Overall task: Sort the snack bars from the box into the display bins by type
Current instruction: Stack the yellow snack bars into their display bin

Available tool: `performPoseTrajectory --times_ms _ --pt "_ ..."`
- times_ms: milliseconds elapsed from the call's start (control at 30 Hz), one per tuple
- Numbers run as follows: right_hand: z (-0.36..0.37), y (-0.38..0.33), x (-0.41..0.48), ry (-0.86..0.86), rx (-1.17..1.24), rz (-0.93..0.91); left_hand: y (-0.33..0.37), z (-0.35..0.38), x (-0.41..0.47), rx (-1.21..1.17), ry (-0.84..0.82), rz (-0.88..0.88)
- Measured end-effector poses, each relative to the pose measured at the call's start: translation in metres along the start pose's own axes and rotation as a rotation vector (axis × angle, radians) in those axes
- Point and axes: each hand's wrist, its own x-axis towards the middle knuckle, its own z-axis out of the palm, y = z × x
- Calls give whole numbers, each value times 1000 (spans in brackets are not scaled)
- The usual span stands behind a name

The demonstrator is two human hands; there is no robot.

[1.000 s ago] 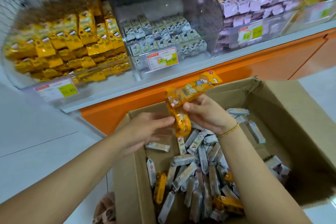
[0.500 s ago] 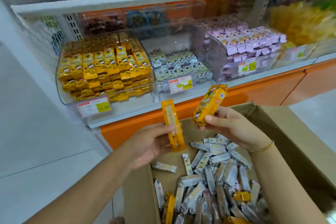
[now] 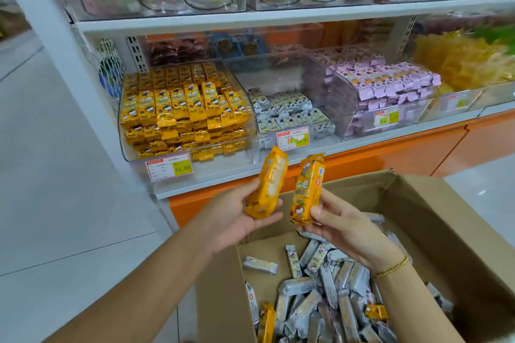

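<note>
Head view: you've got open floor [image 3: 69, 189] off to your left. The shelf edge [image 3: 211, 185] runs just past the box [image 3: 446, 217], so there's free air between your hands and the yellow bin [image 3: 131, 153]. Both bars are held up over the box's far-left corner, close together and tilted near upright. The left bar [image 3: 269, 182] shows a pale panel on its yellow wrapper, and the right bar [image 3: 306, 189] shows its printed front. Your left hand [image 3: 237, 217] has its thumb and curled fingers wrapped round its bar's lower end. Your right hand [image 3: 342, 228] pinches the other one low down. Grey bars [image 3: 334, 295] are piled in the box.
</note>
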Motion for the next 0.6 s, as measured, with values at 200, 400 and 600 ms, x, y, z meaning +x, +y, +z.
performPoseTrajectory --times_ms 200,400,600 --pt "23 -6 3 27 -187 -34 -5 1 -2 338 8 167" --pt "39 -7 5 124 -433 -95 -9 0 1 603 168 359" --pt "34 -3 10 340 -218 -95 -12 8 1 701 128 363"
